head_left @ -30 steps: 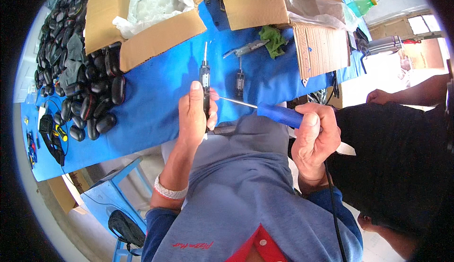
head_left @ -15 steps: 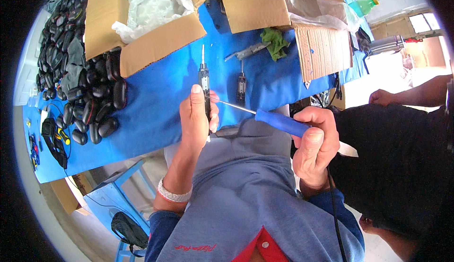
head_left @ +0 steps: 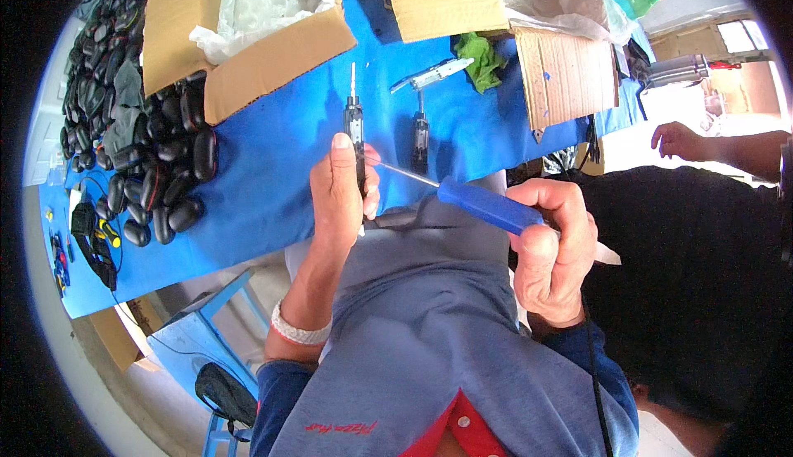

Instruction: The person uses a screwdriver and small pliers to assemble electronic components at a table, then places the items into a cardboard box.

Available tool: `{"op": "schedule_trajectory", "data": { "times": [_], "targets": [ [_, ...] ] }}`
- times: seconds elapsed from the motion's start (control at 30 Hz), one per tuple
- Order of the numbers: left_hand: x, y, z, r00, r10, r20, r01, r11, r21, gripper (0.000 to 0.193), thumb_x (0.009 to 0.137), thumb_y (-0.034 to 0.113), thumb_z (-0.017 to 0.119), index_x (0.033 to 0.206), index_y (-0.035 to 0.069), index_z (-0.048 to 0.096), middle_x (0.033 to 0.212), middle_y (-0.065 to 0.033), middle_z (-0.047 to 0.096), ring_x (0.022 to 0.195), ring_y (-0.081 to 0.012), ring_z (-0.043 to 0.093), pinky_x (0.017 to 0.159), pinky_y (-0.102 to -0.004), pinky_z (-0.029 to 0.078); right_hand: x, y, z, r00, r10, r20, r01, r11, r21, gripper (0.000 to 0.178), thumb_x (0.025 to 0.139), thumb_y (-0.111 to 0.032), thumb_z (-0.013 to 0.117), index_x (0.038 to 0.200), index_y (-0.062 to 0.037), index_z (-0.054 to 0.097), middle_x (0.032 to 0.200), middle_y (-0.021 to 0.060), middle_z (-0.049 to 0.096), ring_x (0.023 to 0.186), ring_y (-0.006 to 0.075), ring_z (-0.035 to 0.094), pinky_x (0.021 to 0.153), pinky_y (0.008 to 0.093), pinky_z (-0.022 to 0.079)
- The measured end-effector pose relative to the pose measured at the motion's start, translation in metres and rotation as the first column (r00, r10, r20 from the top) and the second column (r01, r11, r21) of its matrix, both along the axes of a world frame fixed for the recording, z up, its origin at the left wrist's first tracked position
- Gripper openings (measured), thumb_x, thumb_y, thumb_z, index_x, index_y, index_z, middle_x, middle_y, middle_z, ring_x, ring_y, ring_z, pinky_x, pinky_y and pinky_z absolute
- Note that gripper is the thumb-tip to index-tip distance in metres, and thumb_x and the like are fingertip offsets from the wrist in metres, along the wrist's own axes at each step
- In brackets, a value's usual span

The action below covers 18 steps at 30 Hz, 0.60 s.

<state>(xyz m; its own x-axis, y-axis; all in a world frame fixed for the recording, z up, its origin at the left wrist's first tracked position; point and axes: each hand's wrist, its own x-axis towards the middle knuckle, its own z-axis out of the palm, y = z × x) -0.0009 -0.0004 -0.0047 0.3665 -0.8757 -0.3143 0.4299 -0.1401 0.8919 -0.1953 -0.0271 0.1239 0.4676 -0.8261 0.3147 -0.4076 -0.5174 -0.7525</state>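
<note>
My left hand [head_left: 334, 197] covers the lower part of the black tool [head_left: 353, 123]; my right hand [head_left: 557, 250] hides the back end of the screwdriver [head_left: 483, 204], whose tip is too small to make out. The top edge cuts off both cardboard boxes [head_left: 281, 65].

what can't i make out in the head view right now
In the head view:
part of the black device: hidden by the left hand
butt end of the blue screwdriver: hidden by the right hand
screwdriver's tip: too small to tell contact
bottom of the left cardboard box: hidden by white plastic
</note>
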Motion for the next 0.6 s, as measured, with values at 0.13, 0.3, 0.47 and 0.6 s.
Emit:
{"op": "schedule_trajectory", "data": {
  "times": [0.13, 0.3, 0.47, 0.6],
  "targets": [
    [-0.001, 0.001, -0.002, 1.000, -0.002, 0.010, 0.002, 1.000, 0.007, 0.060, 0.098, 0.053, 0.036, 0.085, -0.003, 0.053, 0.051, -0.0020, 0.045, 0.037, -0.0091, 0.040, 0.033, -0.0252, 0.031, 0.002, -0.003, 0.001, 0.999, -0.029, -0.044, 0.026, 0.997, -0.071, 0.036, 0.094, -0.034, 0.056, 0.093, 0.0014, 0.057, 0.073, 0.0038, 0.057, 0.058, 0.0091, 0.050, 0.055, 0.0229, 0.039],
    [-0.001, 0.000, -0.001, 1.000, 0.006, 0.026, -0.006, 1.000, 0.010, 0.059, 0.098, 0.052, 0.035, 0.085, -0.002, 0.053, 0.051, -0.0017, 0.044, 0.036, -0.0092, 0.040, 0.033, -0.0253, 0.031, -0.001, -0.014, 0.009, 0.989, 0.133, -0.061, -0.137, 0.987, -0.080, 0.018, 0.082, -0.007, 0.065, 0.096, -0.0001, 0.056, 0.076, 0.0137, 0.061, 0.061, 0.0298, 0.061, 0.056, 0.0365, 0.048],
    [-0.001, 0.001, 0.002, 0.999, 0.030, 0.028, -0.029, 0.999, -0.014, 0.055, 0.099, 0.050, 0.036, 0.083, 0.000, 0.052, 0.051, -0.0015, 0.044, 0.037, -0.0089, 0.040, 0.033, -0.0253, 0.031, -0.003, -0.021, 0.017, 0.974, 0.173, -0.148, -0.182, 0.982, -0.049, 0.021, 0.079, -0.005, 0.066, 0.097, -0.0012, 0.056, 0.089, 0.0150, 0.060, 0.071, 0.0304, 0.060, 0.061, 0.0363, 0.048],
    [-0.005, 0.001, 0.002, 0.995, -0.022, 0.093, 0.023, 1.000, -0.007, 0.054, 0.099, 0.049, 0.036, 0.082, 0.000, 0.052, 0.051, -0.0012, 0.044, 0.037, -0.0084, 0.040, 0.033, -0.0252, 0.030, -0.006, -0.023, 0.013, 0.991, 0.126, -0.053, -0.129, 0.990, -0.054, 0.021, 0.083, -0.014, 0.064, 0.095, 0.0007, 0.056, 0.084, 0.0151, 0.061, 0.069, 0.0269, 0.062, 0.063, 0.0344, 0.049]
  ]
}}
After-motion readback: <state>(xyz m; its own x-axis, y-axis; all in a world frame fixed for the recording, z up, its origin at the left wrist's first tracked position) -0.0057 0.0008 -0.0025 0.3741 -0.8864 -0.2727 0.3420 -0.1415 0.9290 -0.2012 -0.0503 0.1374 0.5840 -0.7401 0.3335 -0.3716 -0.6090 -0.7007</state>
